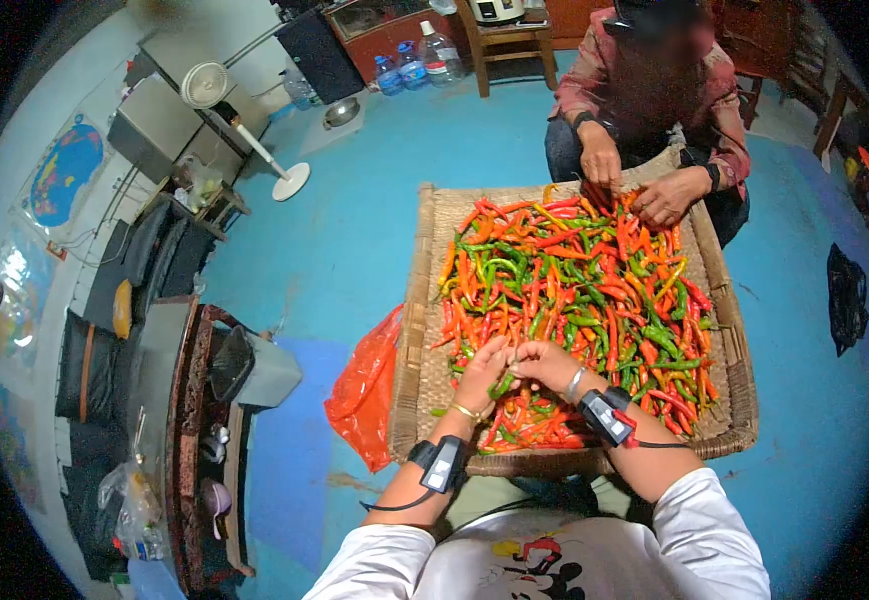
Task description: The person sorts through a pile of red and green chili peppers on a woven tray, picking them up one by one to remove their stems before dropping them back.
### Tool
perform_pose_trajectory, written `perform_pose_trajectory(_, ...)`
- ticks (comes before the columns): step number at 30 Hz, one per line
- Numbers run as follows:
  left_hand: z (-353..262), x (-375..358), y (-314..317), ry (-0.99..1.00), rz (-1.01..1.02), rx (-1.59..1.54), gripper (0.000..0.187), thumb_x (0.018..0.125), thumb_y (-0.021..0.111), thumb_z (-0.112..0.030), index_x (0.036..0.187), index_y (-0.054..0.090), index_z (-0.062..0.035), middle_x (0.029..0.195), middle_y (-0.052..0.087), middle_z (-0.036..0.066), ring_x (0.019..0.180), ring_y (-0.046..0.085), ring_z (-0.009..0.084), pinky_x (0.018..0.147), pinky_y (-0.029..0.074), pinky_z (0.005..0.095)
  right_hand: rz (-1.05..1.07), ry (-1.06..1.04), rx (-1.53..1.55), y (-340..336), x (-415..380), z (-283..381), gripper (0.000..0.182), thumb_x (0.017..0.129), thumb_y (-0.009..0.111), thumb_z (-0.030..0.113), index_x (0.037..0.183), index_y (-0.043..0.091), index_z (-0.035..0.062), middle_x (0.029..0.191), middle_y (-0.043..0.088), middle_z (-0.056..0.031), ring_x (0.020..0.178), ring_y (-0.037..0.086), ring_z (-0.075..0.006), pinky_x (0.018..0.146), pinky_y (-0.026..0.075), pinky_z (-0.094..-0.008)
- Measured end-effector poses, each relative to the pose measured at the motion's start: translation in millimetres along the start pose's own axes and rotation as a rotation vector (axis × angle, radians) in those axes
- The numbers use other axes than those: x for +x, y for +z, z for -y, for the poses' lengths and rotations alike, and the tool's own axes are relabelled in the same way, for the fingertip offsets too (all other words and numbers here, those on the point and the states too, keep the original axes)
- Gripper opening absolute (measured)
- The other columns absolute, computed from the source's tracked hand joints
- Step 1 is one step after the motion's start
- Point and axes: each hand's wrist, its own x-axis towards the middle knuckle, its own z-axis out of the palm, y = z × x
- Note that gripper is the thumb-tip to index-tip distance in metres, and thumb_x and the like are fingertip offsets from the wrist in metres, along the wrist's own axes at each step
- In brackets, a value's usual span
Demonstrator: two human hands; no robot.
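A large woven basket point(410, 370) holds a heap of red, orange and green chili peppers point(575, 290). Over its near side, my left hand point(482, 378) has its fingers closed around a green chili pepper point(502, 386). My right hand point(547, 364) meets it, thumb and fingers pinched together by the pepper's upper end. What sits between those right fingertips is too small to make out. Both my forearms carry strapped devices with cables.
Across the basket, a crouching person point(655, 110) has both hands among the peppers. A red plastic bag point(367, 390) lies left of the basket, near a grey bin point(273, 372). A standing fan point(293, 181), water bottles point(412, 68) and a black bag point(847, 300) are farther off.
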Motion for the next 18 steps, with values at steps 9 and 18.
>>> perform_pose_trajectory(9,1,-1,-5,-0.187,0.044,0.352,0.025,0.078,0.054,-0.013,0.1,0.049,-0.003,0.072,0.056,0.002,0.057,0.052,0.007,0.045,0.043,0.0174,-0.241,-0.082,-0.279,-14,5,4,0.013,0.073,0.058,0.016,0.073,0.057,0.0027,0.057,0.053,-0.0027,0.049,0.048,-0.0079,0.045,0.04,-0.0218)
perform_pose_trajectory(18,0,8,-14,0.016,-0.331,0.291,0.019,0.081,0.049,-0.018,0.091,0.053,-0.0021,0.07,0.055,0.004,0.055,0.05,0.0069,0.045,0.042,0.0178,-0.353,-0.436,0.417,-79,-1,30,0.016,0.078,0.051,0.016,0.085,0.053,0.0016,0.063,0.055,-0.0068,0.053,0.053,-0.0124,0.044,0.042,-0.0232)
